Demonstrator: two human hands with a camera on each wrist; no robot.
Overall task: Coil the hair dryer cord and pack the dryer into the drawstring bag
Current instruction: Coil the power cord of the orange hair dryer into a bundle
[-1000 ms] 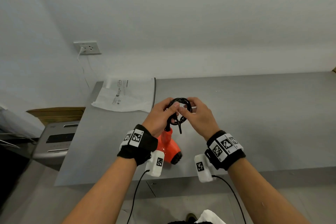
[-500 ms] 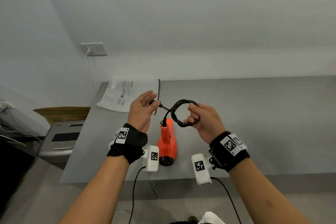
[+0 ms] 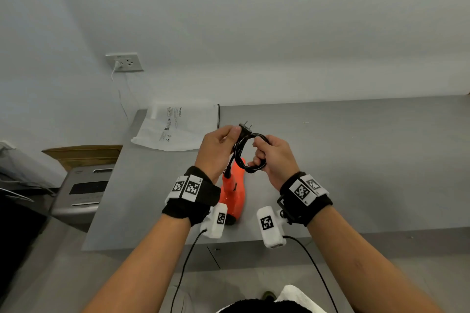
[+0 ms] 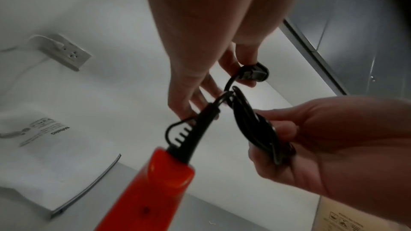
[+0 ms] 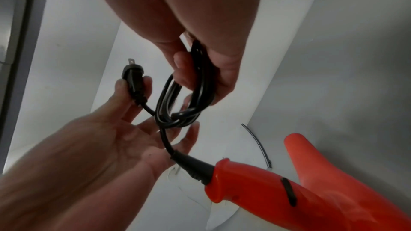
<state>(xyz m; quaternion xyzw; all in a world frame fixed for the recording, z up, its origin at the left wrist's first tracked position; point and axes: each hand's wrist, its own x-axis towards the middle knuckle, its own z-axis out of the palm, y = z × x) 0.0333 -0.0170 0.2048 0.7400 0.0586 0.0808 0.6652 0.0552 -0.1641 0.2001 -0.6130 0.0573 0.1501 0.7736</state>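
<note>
An orange hair dryer (image 3: 235,192) lies on the grey table (image 3: 368,160), handle toward the wall. Its black cord is wound into a small coil (image 3: 248,154) held above the dryer. My right hand (image 3: 273,157) grips that coil (image 5: 186,94) with fingers curled through it. My left hand (image 3: 218,146) pinches the black plug (image 3: 245,128) between thumb and fingertips, prongs pointing away; the plug (image 5: 133,78) sits just left of the coil. A white drawstring bag (image 3: 175,128) lies flat at the table's far left corner.
A wall socket (image 3: 124,61) with a white cable plugged in is on the wall behind the bag. A grey machine (image 3: 81,190) and a cardboard box (image 3: 78,155) stand left of the table. Bare tabletop stretches to the right.
My left hand has brought the plug from the left back up against the top of the coil, shortening the loose end. The right hand kept its grip on the coil.
</note>
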